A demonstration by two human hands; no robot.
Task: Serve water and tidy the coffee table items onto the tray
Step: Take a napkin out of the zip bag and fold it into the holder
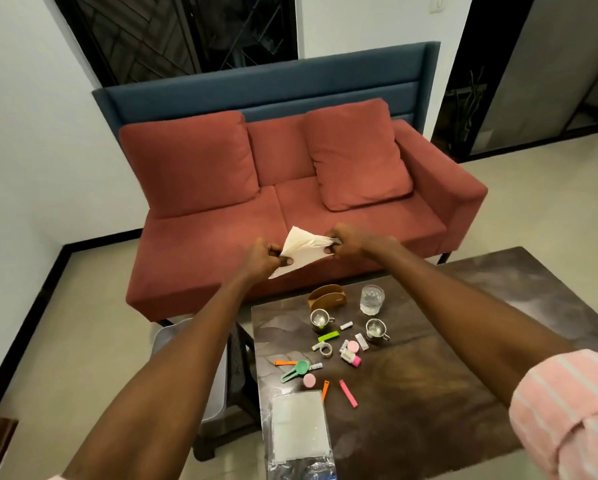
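The clear plastic bag (299, 434) at the bench's (429, 393) near edge is cut off by the bottom of the frame. Small white items (346, 326) among the clutter are too small to identify. The arms hide part of a grey bin (173, 336) left of the bench.

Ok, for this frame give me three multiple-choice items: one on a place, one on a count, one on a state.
1. Where does the glass of water stand?
A. on the coffee table
B. on the sofa
C. on the floor

2. How many steel cups with handles are on the table?
A. one
B. two
C. four

3. What is the state of the napkin?
A. lying flat on the table
B. inside the wooden holder
C. held up by both hands

Answers: 1 A, it stands near the table's far edge. 2 B, one and another. 3 C, left hand and right hand pinch it.
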